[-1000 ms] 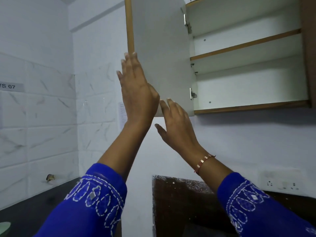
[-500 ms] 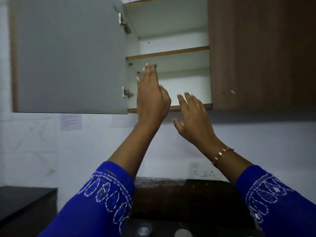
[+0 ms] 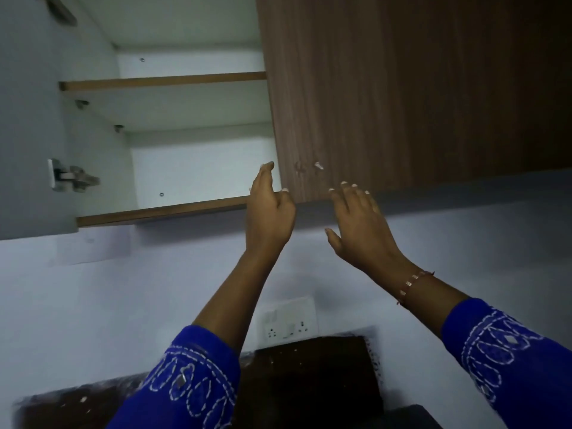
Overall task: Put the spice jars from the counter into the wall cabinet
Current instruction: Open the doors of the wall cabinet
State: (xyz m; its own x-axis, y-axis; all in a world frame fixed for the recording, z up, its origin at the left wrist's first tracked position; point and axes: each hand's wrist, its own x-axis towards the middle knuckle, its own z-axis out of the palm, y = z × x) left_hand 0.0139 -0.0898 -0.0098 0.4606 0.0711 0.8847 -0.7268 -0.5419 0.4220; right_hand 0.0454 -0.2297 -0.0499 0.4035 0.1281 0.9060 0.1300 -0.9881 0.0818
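Note:
The wall cabinet (image 3: 161,212) hangs above me with its left door (image 3: 28,119) swung wide open, showing a bare white inside and one shelf (image 3: 161,82). Its right door (image 3: 402,88), brown wood grain, is closed. My left hand (image 3: 269,212) is raised at the left lower corner of that closed door, fingers apart, one finger up along the door's edge. My right hand (image 3: 359,224) is spread open just under the door's bottom edge. Neither hand holds anything. No spice jars are in view.
A white socket plate (image 3: 289,320) sits on the pale wall below the cabinet. A dark backsplash panel (image 3: 309,382) lies beneath it. A paper note (image 3: 93,247) is stuck on the wall under the open door.
The view has swung right and closer to the cabinet. Both hands have shifted from the open left door across to the bottom edge of the closed right door.

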